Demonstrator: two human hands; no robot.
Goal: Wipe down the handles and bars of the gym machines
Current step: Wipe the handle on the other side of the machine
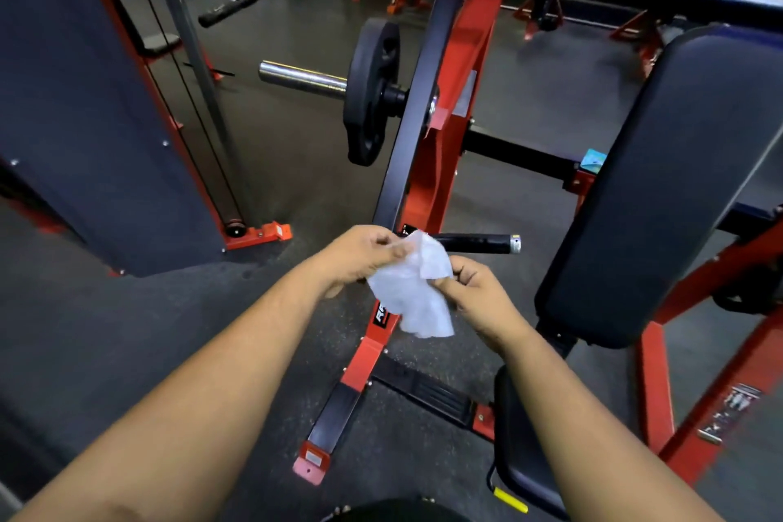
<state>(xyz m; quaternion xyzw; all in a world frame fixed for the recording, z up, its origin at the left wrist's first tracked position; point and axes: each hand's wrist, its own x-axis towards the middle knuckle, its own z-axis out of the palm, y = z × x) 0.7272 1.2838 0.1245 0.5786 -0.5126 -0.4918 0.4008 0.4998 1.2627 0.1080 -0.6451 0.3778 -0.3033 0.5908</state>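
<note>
Fingers of both hands pinch a crumpled white wipe (413,288) held between them in mid-air: left hand (360,254) grips its top-left edge with curled fingers and thumb, right hand (474,292) pinches its right edge. Just behind the wipe, a short black horizontal handle with a silver end cap (478,244) sticks out from the red-and-black steel machine frame (440,165). Black round weight plate (370,91) sits on a chrome sleeve (303,78) above. Black padded backrest (661,191) at right.
</note>
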